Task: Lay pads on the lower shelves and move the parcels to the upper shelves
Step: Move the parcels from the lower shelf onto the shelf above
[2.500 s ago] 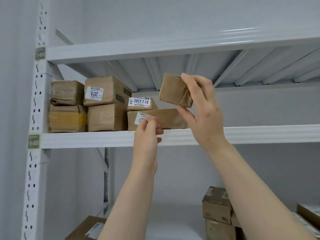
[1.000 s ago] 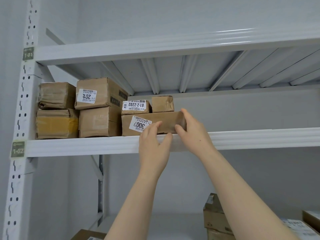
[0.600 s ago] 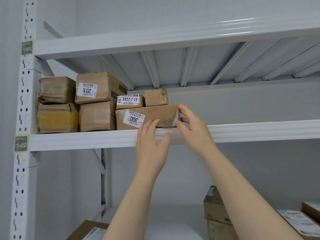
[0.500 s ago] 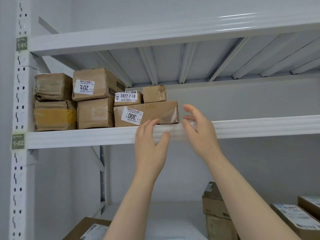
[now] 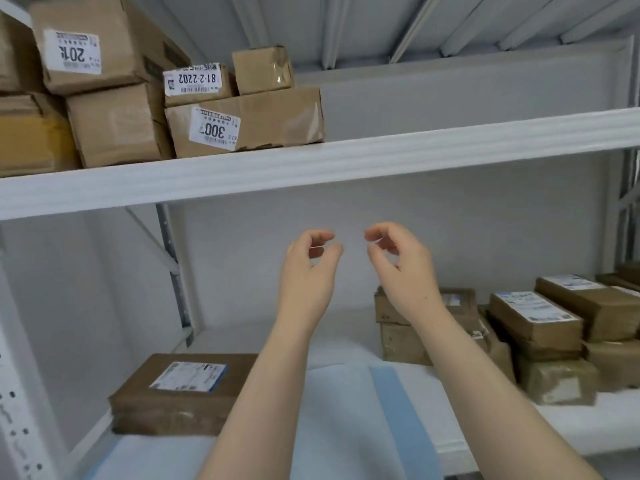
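Several brown parcels stand on the upper shelf (image 5: 381,157) at the left: a long box labelled 300 (image 5: 246,128), a small unlabelled box (image 5: 263,69) on top of it, and a box labelled 81-2-2202 (image 5: 197,83) beside that. Below the shelf edge, my left hand (image 5: 308,271) and my right hand (image 5: 401,268) hang in the air with fingers loosely curled, holding nothing. On the lower shelf lies a white pad with a blue stripe (image 5: 391,403). A flat labelled parcel (image 5: 183,393) rests at its left. A stack of parcels (image 5: 540,327) stands at the right.
A white upright post with holes (image 5: 17,410) runs down the left edge. A diagonal brace (image 5: 152,240) crosses behind the lower bay. More stacked boxes (image 5: 86,53) fill the upper shelf's far left. The upper shelf's right half (image 5: 485,98) holds nothing.
Both hands have let go of the box labelled 300 and dropped below the upper shelf edge. The view has tilted down, showing the lower shelf, pad and parcels.
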